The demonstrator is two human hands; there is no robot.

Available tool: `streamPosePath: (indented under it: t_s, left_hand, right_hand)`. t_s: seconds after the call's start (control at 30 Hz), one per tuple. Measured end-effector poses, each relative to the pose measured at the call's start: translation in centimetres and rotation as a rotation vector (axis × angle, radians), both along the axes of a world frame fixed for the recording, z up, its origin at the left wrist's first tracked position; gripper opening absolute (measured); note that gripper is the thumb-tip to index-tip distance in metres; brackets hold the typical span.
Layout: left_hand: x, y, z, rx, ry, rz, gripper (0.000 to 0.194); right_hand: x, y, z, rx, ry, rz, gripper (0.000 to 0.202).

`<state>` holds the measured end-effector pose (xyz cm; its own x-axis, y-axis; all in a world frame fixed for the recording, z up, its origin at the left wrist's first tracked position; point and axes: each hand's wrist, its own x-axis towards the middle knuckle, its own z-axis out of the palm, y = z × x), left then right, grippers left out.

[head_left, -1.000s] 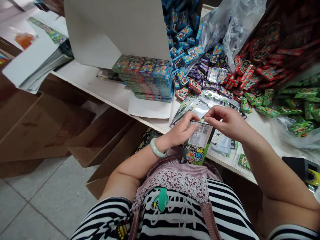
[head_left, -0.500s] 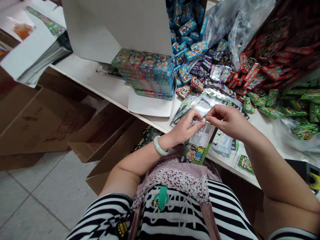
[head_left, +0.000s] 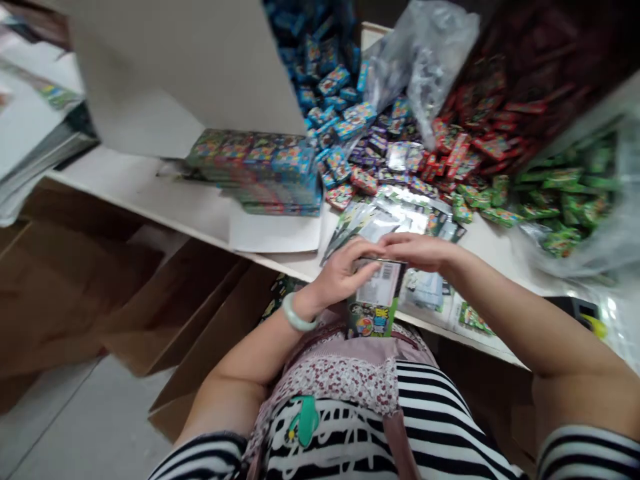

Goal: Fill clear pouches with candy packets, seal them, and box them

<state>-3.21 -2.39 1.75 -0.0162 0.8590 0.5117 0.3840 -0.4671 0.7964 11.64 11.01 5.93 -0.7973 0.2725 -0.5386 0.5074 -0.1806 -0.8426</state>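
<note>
My left hand (head_left: 349, 272) grips the upper left edge of a printed candy packet (head_left: 371, 313), thumb across its front and fingers behind. The packet is black and green, with a white barcode label on its upper half. It stands upright at the table's front edge, just above my apron. My right hand (head_left: 417, 251) lies over the packet's top, its fingers stretched out flat towards my left fingers. Behind both hands lie flat, shiny printed packets (head_left: 373, 222) with clear parts. To the right of the held packet are more flat sleeves (head_left: 424, 293).
Small blue (head_left: 333, 127), purple (head_left: 373, 143), red (head_left: 453, 157) and green candy boxes (head_left: 565, 190) are heaped behind. A stack of colourful flat boxes (head_left: 280, 177) stands on the left beside a large white carton (head_left: 185, 67). Open brown cartons (head_left: 200, 333) are below the table.
My right hand has gone from a pinch at the packet's top edge to lying flat over it. My left hand still holds the packet. The whole view has shifted.
</note>
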Motion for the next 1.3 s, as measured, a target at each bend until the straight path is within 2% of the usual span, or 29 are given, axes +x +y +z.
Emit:
streamPosePath:
  t_s: [0.03, 0.1, 0.13, 0.2, 0.27, 0.33, 0.37, 0.4, 0.43, 0.47, 0.53, 0.6, 0.67, 0.77, 0.87, 1.0, 1.13, 1.2, 1.3]
  left_hand:
    - [-0.4, -0.1, 0.4, -0.045, -0.003, -0.044, 0.021]
    - [-1.4, -0.3, 1.0, -0.193, -0.019, -0.088, 0.025]
    - [-2.0, -0.3, 1.3, -0.279, -0.013, -0.095, 0.026]
    - [-3.1, -0.1, 1.6, -0.410, -0.026, -0.034, 0.022]
    - [-4.2, 0.3, 1.7, -0.455, -0.156, 0.219, 0.021]
    - [-5.0, 1.1, 1.4, -0.431, -0.366, 0.484, 0.022]
    - [-5.2, 1.6, 1.1, -0.414, -0.473, 0.569, 0.022]
    - [-5.4, 2.1, 0.7, -0.396, -0.564, 0.621, 0.024]
    - [-5.3, 2.7, 0.1, -0.396, -0.636, 0.631, 0.026]
    - [-5.1, 3.2, -0.7, -0.405, -0.688, 0.624, 0.030]
    - [-4.5, 4.1, -2.3, -0.437, -0.757, 0.602, 0.040]
    - [-3.7, 4.4, -4.0, -0.459, -0.778, 0.597, 0.046]
    - [-3.3, 4.1, -5.4, -0.477, -0.736, 0.596, 0.049]
    - [-3.5, 3.0, -6.8, -0.528, -0.529, 0.562, 0.056]
    - [-4.2, 1.7, -7.4, -0.543, -0.253, 0.524, 0.060]
    - [-4.5, 0.8, -6.7, -0.499, 0.156, 0.498, 0.059]
    - [-4.5, 1.1, -4.7, -0.385, 0.349, 0.437, 0.059]
    - [-4.4, 1.7, -3.7, -0.340, 0.439, 0.312, 0.062]
    - [-3.7, 2.8, -2.9, -0.352, 0.631, 0.027, 0.072]
  right_hand:
    - [-0.2, -0.5, -0.2, -0.088, -0.010, -0.006, 0.014]
    - [-0.4, -1.2, -0.5, -0.153, 0.003, 0.003, 0.007]
    - [-0.3, -1.3, -0.7, -0.131, 0.024, 0.021, 0.007]
    - [0.8, -0.4, -1.0, 0.026, 0.073, 0.037, 0.009]
    - [3.5, 1.8, -1.6, 0.225, 0.097, -0.028, 0.013]
    - [7.5, 5.3, -2.5, 0.443, 0.037, -0.204, 0.021]
    - [9.7, 7.2, -3.0, 0.713, -0.078, -0.360, 0.023]
    - [12.0, 9.2, -3.6, 0.943, -0.243, -0.458, 0.026]
    - [14.2, 11.1, -4.3, 1.117, -0.406, -0.485, 0.031]
    - [16.1, 12.7, -4.9, 1.253, -0.557, -0.474, 0.038]
    - [19.0, 14.9, -5.9, 1.388, -0.729, -0.331, 0.047]
    - [20.6, 15.7, -6.5, 1.416, -0.766, -0.230, 0.045]
    - [21.2, 15.4, -6.9, 1.409, -0.754, -0.204, 0.040]
    - [21.1, 13.5, -7.5, 1.394, -0.772, -0.192, 0.037]
    - [20.7, 11.2, -8.2, 1.373, -0.781, -0.188, 0.036]
    - [20.5, 9.4, -8.5, 1.319, -0.723, -0.153, 0.039]
    - [21.4, 10.4, -7.6, 1.254, -0.652, -0.165, 0.041]
    - [21.9, 11.4, -7.2, 1.229, -0.624, -0.162, 0.050]
    - [22.3, 12.3, -7.3, 1.162, -0.595, -0.135, 0.056]
